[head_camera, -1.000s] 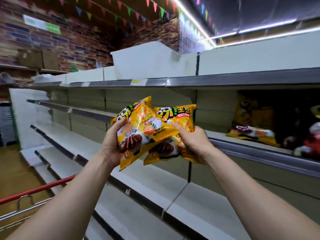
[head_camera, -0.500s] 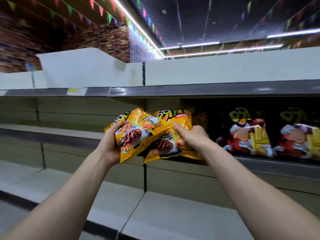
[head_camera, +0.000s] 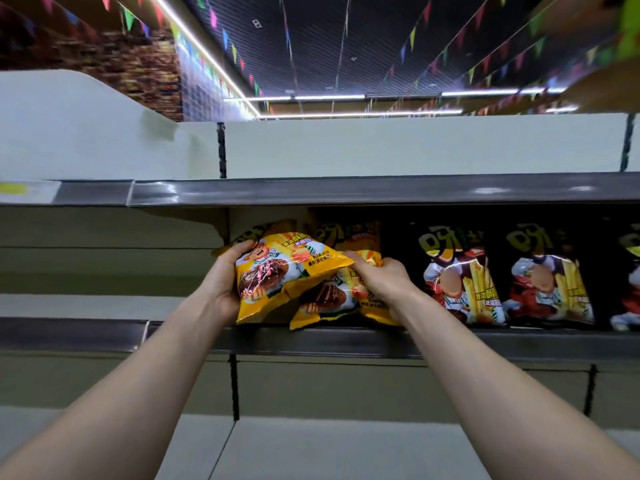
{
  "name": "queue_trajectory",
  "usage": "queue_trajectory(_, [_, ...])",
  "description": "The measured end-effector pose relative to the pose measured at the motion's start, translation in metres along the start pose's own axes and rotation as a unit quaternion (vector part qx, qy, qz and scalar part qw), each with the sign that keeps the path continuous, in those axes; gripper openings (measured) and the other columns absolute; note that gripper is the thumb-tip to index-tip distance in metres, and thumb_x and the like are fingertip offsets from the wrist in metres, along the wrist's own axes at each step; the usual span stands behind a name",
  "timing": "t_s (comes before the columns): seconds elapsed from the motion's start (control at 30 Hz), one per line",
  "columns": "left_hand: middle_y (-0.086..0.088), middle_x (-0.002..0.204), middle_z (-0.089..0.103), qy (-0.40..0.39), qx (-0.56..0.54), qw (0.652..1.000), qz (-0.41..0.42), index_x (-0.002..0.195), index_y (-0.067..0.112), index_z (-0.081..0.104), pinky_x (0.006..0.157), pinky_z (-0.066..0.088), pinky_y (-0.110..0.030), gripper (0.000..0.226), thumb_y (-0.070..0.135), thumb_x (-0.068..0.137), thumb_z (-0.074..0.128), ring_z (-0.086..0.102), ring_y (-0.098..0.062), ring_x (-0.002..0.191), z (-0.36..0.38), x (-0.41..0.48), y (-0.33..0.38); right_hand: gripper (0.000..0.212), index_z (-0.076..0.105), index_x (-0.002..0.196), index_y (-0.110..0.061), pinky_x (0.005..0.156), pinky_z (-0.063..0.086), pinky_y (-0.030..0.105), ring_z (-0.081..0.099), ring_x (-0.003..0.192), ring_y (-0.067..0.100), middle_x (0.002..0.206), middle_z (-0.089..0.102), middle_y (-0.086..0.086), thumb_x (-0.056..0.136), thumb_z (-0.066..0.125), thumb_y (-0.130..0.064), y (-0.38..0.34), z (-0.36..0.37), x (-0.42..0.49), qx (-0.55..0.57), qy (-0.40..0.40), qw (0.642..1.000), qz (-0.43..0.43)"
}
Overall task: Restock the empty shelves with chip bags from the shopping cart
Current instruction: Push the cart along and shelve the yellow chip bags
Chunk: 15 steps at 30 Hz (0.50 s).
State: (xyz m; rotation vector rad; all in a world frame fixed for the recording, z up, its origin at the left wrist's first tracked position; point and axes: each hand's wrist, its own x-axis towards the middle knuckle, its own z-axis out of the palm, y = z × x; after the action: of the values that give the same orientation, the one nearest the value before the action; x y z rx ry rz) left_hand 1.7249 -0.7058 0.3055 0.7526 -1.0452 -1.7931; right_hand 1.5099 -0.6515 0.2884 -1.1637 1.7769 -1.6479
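Both arms are reaching deeper than a moment ago, toward the middle shelf [head_camera: 450,345]. The left hand [head_camera: 225,284] is gripping the front yellow chip bag [head_camera: 277,268] just above the shelf's lip. The right hand [head_camera: 382,282] is pinching the rear yellow chip bag [head_camera: 327,301], its bottom at that lip, beside black chip bags [head_camera: 460,275] standing on the shelf.

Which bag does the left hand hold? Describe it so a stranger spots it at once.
Find the shelf with black bags along its right part. Left of them, the left hand grips the front yellow bag. It is tilted and overlaps the second yellow bag, which the right hand holds lower down.
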Motion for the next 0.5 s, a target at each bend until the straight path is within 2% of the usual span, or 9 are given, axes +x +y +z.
queue_trajectory(0.13, [-0.020,0.072,0.072,-0.007,0.009,1.000,-0.014,0.094,0.004,0.063,0.042,0.056,-0.042,0.041,0.042,0.096,0.049,0.069,-0.031,0.052,-0.003,0.018,0.000,0.073,0.050,0.131,-0.009,0.092,0.049,0.037,0.058,0.111,0.028,0.124,0.059,0.011,0.079,0.070,-0.056,0.008,-0.001,0.004,-0.004,-0.006,1.000,-0.002])
queue_trajectory(0.23, [-0.021,0.075,0.072,-0.013,-0.005,1.000,-0.004,0.098,0.005,0.064,0.046,0.057,-0.044,0.042,0.043,0.097,0.046,0.070,-0.032,0.056,-0.005,0.026,-0.002,0.071,0.049,0.129,-0.008,0.097,0.048,0.040,0.059,0.110,0.026,0.122,0.060,0.010,0.080,0.070,-0.056,0.013,0.000,0.005,-0.016,0.011,1.000,-0.024])
queue_trajectory(0.3, [-0.022,0.083,0.073,-0.020,-0.014,1.000,0.003,0.108,0.005,0.064,0.053,0.058,-0.047,0.043,0.042,0.097,0.046,0.072,-0.033,0.062,-0.005,0.032,-0.003,0.067,0.050,0.126,-0.007,0.092,0.048,0.035,0.058,0.106,0.024,0.118,0.060,0.009,0.082,0.068,-0.054,0.012,0.002,0.004,-0.026,0.016,0.999,-0.032])
queue_trajectory(0.4, [-0.021,0.084,0.073,-0.028,-0.013,1.000,0.004,0.101,0.004,0.064,0.053,0.058,-0.047,0.041,0.041,0.097,0.047,0.072,-0.033,0.063,-0.005,0.036,-0.007,0.061,0.046,0.128,-0.006,0.082,0.042,0.030,0.054,0.100,0.020,0.113,0.056,0.007,0.087,0.065,-0.048,0.011,0.000,0.001,-0.048,0.016,0.998,-0.039])
queue_trajectory(0.47, [-0.021,0.081,0.073,-0.036,-0.006,0.999,0.003,0.097,0.004,0.064,0.051,0.058,-0.046,0.041,0.041,0.097,0.047,0.071,-0.032,0.061,-0.006,0.037,-0.010,0.065,0.040,0.134,-0.005,0.084,0.042,0.029,0.054,0.108,0.022,0.122,0.054,0.009,0.089,0.065,-0.045,0.009,-0.002,-0.003,-0.069,0.019,0.996,-0.047])
queue_trajectory(0.5, [-0.020,0.079,0.073,-0.038,-0.003,0.999,0.001,0.096,0.004,0.064,0.050,0.058,-0.045,0.040,0.041,0.097,0.048,0.071,-0.032,0.059,-0.006,0.038,-0.011,0.069,0.037,0.138,-0.006,0.091,0.043,0.031,0.052,0.117,0.025,0.130,0.051,0.011,0.089,0.066,-0.044,0.008,-0.002,-0.004,-0.087,0.025,0.994,-0.059])
